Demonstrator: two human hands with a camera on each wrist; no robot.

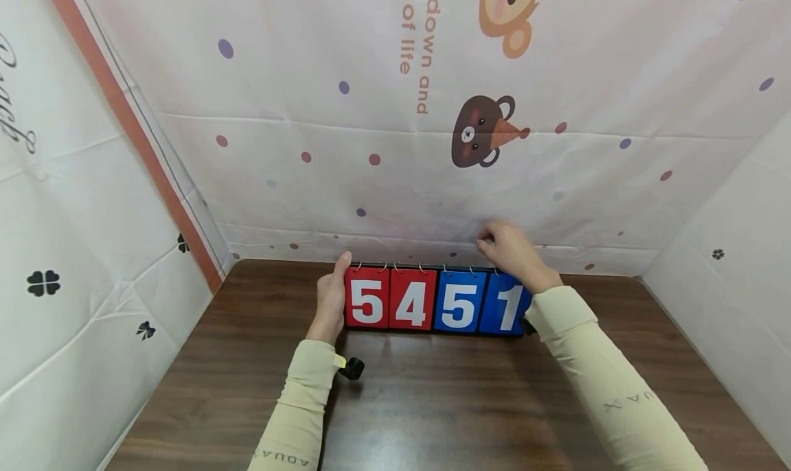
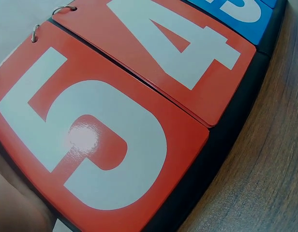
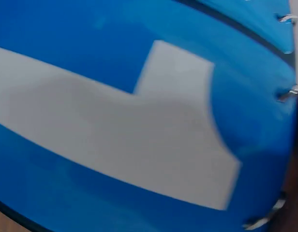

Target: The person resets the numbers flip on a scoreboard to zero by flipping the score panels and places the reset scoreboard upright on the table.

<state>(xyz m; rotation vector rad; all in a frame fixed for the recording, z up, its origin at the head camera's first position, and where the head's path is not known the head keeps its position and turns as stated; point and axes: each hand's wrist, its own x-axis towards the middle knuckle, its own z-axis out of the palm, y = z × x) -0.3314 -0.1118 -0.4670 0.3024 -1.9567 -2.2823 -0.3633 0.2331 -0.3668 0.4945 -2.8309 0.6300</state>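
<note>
I have the left hand (image 1: 330, 296) at the left end of the flip scoreboard (image 1: 434, 299), its thumb pointing up along the edge and its fingers apparently folded around that end; I take it as a steadying grip. The scoreboard sits at the far side of the tabletop (image 1: 395, 402), close to the patterned cloth (image 1: 371, 182) behind it.

My right hand (image 1: 518, 253) is above the top edge at the other end. Its fingers curl in toward the thumb, with a small gap between thumb and forefinger, and I see nothing in them. The right wrist view is blurred and leaves the fingers out, so I cannot tell whether they touch a card's back or a ring.

As for progress, four numbers face me: a red 5 (image 1: 367, 301), a red 4 (image 1: 410, 302), a blue 5 (image 1: 460, 303) and a blue 1 (image 1: 507, 307). All four cards hang from their metal rings (image 1: 423, 268) and lie flat against the board; none is caught halfway over. I judge the flipping at the blue end to be the live work, paused between cards. How many turns are left, I cannot tell.
</note>
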